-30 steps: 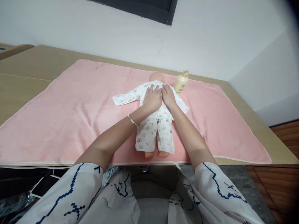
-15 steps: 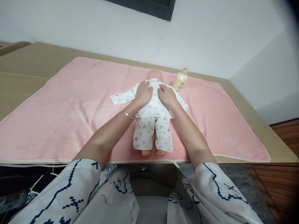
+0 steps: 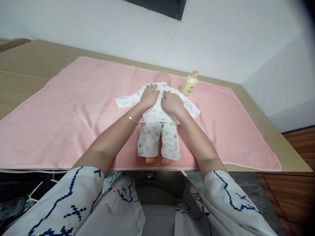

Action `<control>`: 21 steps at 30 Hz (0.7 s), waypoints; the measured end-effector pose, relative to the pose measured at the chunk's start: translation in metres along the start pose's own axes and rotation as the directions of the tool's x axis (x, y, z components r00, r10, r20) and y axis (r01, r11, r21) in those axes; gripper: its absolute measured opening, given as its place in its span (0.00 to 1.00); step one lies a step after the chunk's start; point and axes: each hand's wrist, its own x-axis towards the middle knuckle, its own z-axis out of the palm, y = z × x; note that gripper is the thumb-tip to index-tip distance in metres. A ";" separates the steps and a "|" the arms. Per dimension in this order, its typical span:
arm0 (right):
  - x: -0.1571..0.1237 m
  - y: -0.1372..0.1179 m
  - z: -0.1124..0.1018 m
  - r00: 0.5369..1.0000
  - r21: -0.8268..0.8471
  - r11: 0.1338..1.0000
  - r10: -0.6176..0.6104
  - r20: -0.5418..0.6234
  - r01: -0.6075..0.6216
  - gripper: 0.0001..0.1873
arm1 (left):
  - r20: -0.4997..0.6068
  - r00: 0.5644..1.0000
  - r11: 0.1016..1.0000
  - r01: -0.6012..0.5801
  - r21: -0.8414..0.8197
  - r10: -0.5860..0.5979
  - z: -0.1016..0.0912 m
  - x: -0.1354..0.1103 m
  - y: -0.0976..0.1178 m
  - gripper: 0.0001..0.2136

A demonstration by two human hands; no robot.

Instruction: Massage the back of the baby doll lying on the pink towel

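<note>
A baby doll (image 3: pixel 162 77) lies with its head away from me, in a white printed top (image 3: pixel 157 113) and matching trousers (image 3: pixel 149 139). Its bare feet stick out at the trouser hems. Over the left side of the doll's chest lies my left hand (image 3: pixel 149 96), fingers extended on the cloth near the neckline. My right hand (image 3: pixel 172 102) rests on the other side of the chest, its fingers curled in and closed on the top's front. The fingertips of this hand are partly hidden. Both sleeves of the top spread outward.
A pale yellow pump bottle (image 3: pixel 190 83) stands close to the doll's right-hand sleeve. Under everything is a pink mat (image 3: pixel 73 108) with white edging, laid on a wooden table (image 3: pixel 22 59). A white wall (image 3: pixel 98 29) rises behind the table.
My right hand has moved slightly left toward the middle of the chest, and its fingers have curled in. The right-hand sleeve has shifted outward. My left hand stays nearly in place.
</note>
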 end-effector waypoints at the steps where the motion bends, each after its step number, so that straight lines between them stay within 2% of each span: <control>1: 0.000 0.001 -0.001 1.000 0.012 1.000 -0.002 0.007 0.002 0.20 | -0.008 1.000 1.000 0.005 0.004 -0.005 0.001 -0.001 -0.001 0.25; 3: 0.006 0.010 0.002 1.000 0.060 0.998 -0.004 -0.021 0.005 0.24 | -0.038 0.999 1.000 0.012 0.014 -0.011 0.004 -0.003 0.000 0.26; 7: 0.023 0.039 0.024 0.990 0.173 0.984 -0.014 -0.139 0.039 0.28 | -0.090 0.996 1.000 -0.020 0.018 0.021 0.011 -0.006 -0.001 0.25; 11: 0.030 0.053 0.041 0.988 0.260 0.964 -0.023 -0.153 0.063 0.33 | -0.106 0.993 0.998 -0.038 0.053 0.043 0.011 -0.008 -0.002 0.25; 14: 0.030 0.055 0.042 0.986 0.274 0.960 -0.012 -0.164 0.058 0.35 | -0.107 0.991 0.993 -0.069 0.100 0.080 0.006 -0.012 0.003 0.23; 18: 0.031 0.059 0.037 0.990 0.295 0.953 -0.024 -0.136 0.064 0.34 | -0.116 0.985 0.974 -0.102 0.201 0.127 0.001 -0.024 0.021 0.21; 21: 0.031 0.057 0.034 0.992 0.297 0.955 0.015 -0.122 0.022 0.33 | -0.112 0.982 0.961 -0.122 0.250 0.154 0.002 -0.031 0.030 0.20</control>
